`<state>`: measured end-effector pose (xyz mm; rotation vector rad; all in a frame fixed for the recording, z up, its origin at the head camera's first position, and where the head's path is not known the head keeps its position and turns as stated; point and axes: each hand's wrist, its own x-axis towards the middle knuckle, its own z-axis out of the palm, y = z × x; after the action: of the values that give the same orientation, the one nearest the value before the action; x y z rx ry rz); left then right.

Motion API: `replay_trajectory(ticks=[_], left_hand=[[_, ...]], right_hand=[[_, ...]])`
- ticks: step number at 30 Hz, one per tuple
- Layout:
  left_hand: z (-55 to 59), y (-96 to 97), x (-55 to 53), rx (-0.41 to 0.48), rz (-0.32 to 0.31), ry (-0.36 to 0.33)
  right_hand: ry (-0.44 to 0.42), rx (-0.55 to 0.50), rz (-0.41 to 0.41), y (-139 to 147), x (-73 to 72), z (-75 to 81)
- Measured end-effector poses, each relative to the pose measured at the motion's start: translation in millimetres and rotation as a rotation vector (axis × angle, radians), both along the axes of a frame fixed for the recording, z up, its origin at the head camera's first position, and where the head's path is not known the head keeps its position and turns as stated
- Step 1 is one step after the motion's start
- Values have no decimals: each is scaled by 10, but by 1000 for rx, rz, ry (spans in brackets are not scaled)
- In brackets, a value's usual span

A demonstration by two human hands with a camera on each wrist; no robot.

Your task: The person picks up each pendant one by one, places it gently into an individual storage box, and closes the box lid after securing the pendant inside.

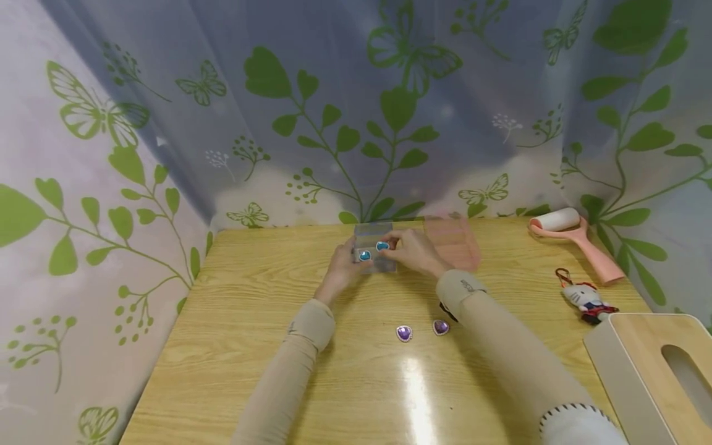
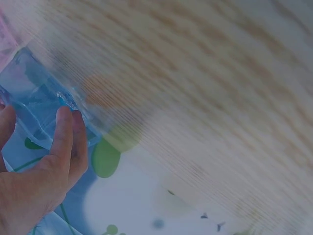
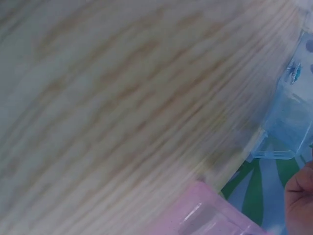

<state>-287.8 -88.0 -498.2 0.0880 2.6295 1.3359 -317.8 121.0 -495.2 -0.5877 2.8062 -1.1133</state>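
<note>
A clear blue plastic box (image 1: 381,266) stands at the far side of the table, its open top facing up. My left hand (image 1: 340,269) grips its left side, and in the left wrist view thumb and fingers reach around the box (image 2: 36,105). One blue heart-shaped gem (image 1: 364,254) with a pale rim lies inside it. Over the box's right part, my right hand (image 1: 418,250) pinches a second blue gem (image 1: 382,246) between thumb and fingertips. Only part of the right hand (image 3: 301,198) shows in the right wrist view.
A clear pink box (image 1: 458,244) stands right of the blue one. Two purple heart gems (image 1: 404,334) lie nearer on the wooden table (image 1: 233,346). At the right are a pink lint roller (image 1: 589,247), a cat-figure keychain (image 1: 586,300) and a tissue box (image 1: 634,364). Patterned curtain hangs behind.
</note>
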Motion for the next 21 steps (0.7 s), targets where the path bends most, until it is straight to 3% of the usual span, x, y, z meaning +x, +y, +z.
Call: replay_trajectory(ticks=[7, 21], left_hand=[[5, 15, 5, 5, 7, -14], [1, 5, 7, 34, 4, -29]], right_hand=[[13, 60, 43, 0, -68, -37], [-69, 120, 152, 15, -198, 18]])
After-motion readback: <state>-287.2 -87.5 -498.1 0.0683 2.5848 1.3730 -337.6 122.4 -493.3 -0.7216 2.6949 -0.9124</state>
